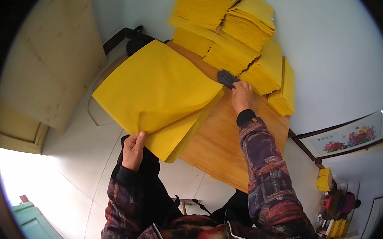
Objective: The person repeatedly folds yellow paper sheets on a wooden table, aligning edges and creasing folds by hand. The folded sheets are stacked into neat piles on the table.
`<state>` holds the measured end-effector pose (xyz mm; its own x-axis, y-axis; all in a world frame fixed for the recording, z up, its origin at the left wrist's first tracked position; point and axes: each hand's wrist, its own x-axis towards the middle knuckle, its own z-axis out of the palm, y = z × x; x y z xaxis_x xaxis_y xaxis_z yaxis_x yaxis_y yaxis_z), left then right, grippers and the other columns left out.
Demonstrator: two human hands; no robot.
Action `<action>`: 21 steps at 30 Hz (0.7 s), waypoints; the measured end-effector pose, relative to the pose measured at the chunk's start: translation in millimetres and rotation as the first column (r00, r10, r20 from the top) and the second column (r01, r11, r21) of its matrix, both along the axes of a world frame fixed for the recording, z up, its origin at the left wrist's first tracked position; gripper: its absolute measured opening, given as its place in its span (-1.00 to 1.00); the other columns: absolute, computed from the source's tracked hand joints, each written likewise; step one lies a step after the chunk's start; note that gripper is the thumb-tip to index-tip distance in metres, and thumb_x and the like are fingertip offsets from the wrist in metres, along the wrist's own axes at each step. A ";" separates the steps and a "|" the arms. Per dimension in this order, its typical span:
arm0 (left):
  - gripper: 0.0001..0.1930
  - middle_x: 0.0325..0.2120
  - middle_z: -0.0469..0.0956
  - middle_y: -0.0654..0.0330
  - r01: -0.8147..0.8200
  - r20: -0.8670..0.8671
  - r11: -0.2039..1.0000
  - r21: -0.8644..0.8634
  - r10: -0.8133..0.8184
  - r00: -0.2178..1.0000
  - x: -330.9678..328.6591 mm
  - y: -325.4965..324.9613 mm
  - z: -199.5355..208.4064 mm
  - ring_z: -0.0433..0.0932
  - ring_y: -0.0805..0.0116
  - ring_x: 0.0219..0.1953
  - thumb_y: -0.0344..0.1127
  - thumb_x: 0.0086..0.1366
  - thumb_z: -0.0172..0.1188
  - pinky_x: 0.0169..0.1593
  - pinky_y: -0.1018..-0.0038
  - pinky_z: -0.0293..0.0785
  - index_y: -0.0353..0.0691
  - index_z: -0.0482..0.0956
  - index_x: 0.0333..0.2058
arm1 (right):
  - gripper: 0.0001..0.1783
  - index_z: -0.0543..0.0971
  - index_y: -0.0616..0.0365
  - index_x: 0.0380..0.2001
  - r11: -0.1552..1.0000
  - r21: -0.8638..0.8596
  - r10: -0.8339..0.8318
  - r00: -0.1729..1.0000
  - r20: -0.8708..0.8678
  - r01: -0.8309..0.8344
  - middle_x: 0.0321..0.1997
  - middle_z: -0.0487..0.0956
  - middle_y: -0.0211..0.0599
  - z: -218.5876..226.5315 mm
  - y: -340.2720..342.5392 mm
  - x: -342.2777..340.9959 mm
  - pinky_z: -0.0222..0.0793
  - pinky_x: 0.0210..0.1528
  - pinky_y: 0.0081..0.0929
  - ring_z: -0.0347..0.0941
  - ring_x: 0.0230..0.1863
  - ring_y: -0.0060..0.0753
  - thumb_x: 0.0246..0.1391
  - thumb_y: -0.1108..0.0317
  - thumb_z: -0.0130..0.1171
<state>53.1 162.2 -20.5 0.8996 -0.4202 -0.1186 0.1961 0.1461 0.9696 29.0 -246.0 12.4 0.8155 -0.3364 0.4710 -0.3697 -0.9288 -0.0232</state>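
Observation:
A broad stack of yellow paper sheets (158, 82) lies on the wooden table, its near corner jutting past the table's edge. My left hand (133, 153) pinches the near-left edge of the top sheet between thumb and fingers. That sheet is lifted and folded back in a soft curl, with more yellow sheet showing below it. Beyond the stack's right corner, my right hand (242, 96) has its curled fingers on a dark grey, rough-looking oblong block (227, 78). The exact kind of this block cannot be made out.
Tall piles of folded yellow paper (243, 37) stand along the table's far right side, by the wall. Bare wood of the table (219, 144) shows near my right forearm. A framed flower picture (350, 136) leans at right. A pale board (52, 58) stands at left.

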 end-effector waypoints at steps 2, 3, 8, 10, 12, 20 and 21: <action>-0.65 -0.35 0.54 0.33 0.000 0.007 0.998 0.056 0.000 1.000 -0.6 1.7 -0.6 0.41 0.59 -0.27 -0.17 0.42 -0.02 -0.14 0.61 0.33 -0.42 0.53 -0.24 | -0.87 0.57 0.05 -0.33 0.998 -0.044 -0.036 0.999 -0.022 0.035 -0.18 0.49 -0.25 -3.4 -8.9 6.2 0.35 -0.12 -0.13 0.39 -0.16 -0.03 0.03 0.35 0.11; -0.65 -0.36 0.54 0.32 0.012 0.008 0.996 0.083 -0.013 1.000 0.4 2.4 -1.0 0.42 0.59 -0.28 -0.17 0.42 -0.02 -0.15 0.61 0.34 -0.43 0.53 -0.24 | -0.89 0.56 0.04 -0.36 0.997 -0.065 -0.044 0.998 -0.034 0.041 -0.20 0.50 -0.26 -4.7 -10.7 7.9 0.35 -0.15 -0.12 0.39 -0.18 -0.04 0.01 0.34 0.12; -0.64 -0.35 0.55 0.32 0.019 -0.032 1.000 -0.008 -0.019 0.999 -0.6 0.5 -0.3 0.44 0.57 -0.27 -0.17 0.42 -0.01 -0.14 0.59 0.37 -0.45 0.52 -0.21 | -0.87 0.52 0.14 -0.47 0.973 0.197 -0.093 0.988 -0.126 0.117 -0.31 0.53 -0.15 19.0 -3.4 10.8 0.35 -0.16 -0.14 0.44 -0.20 0.05 -0.08 0.37 0.27; -0.62 -0.31 0.56 0.29 0.001 -0.074 0.994 -0.109 -0.009 0.997 -1.3 -2.6 1.3 0.45 0.55 -0.22 -0.15 0.43 -0.02 -0.08 0.57 0.37 -0.44 0.52 -0.17 | -0.83 0.50 0.19 -0.41 0.955 0.292 -0.047 0.999 -0.015 0.049 -0.31 0.53 -0.13 34.1 20.2 2.2 0.34 -0.16 -0.17 0.43 -0.20 0.06 -0.04 0.37 0.26; -0.61 -0.28 0.57 0.27 0.021 -0.048 0.994 -0.103 -0.026 0.999 -0.9 -2.7 3.1 0.46 0.53 -0.20 -0.14 0.43 -0.03 -0.06 0.57 0.37 -0.45 0.51 -0.14 | -0.83 0.48 0.20 -0.36 0.938 0.263 0.206 0.974 0.096 -0.224 -0.32 0.52 -0.10 45.0 58.6 -15.5 0.35 -0.13 -0.23 0.44 -0.21 0.00 -0.01 0.39 0.23; -0.59 -0.30 0.56 0.27 0.035 -0.073 0.992 -0.120 -0.044 0.996 -1.3 -4.2 1.1 0.46 0.52 -0.22 -0.09 0.43 -0.02 -0.08 0.56 0.38 -0.42 0.52 -0.14 | -0.76 0.55 0.14 -0.23 0.610 0.271 0.786 0.611 -0.092 -0.745 -0.16 0.49 -0.31 44.4 185.9 -55.1 0.35 -0.08 -0.27 0.39 -0.09 -0.16 -0.04 0.44 0.21; -0.60 -0.25 0.57 0.24 0.060 -0.066 0.993 -0.102 -0.067 0.996 0.4 -3.6 -0.7 0.48 0.50 -0.18 -0.10 0.43 -0.02 -0.04 0.54 0.38 -0.41 0.52 -0.11 | -0.77 0.56 0.13 -0.24 0.612 0.237 0.789 0.605 -0.109 -0.755 -0.17 0.49 -0.31 44.5 187.1 -51.8 0.35 -0.08 -0.26 0.40 -0.10 -0.17 -0.05 0.45 0.21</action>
<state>53.6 158.6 -21.1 0.8616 -0.4895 -0.1340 0.2742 0.2268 0.9345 -22.8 -59.0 56.9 0.8669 0.4082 0.2862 0.4711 -0.8585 -0.2026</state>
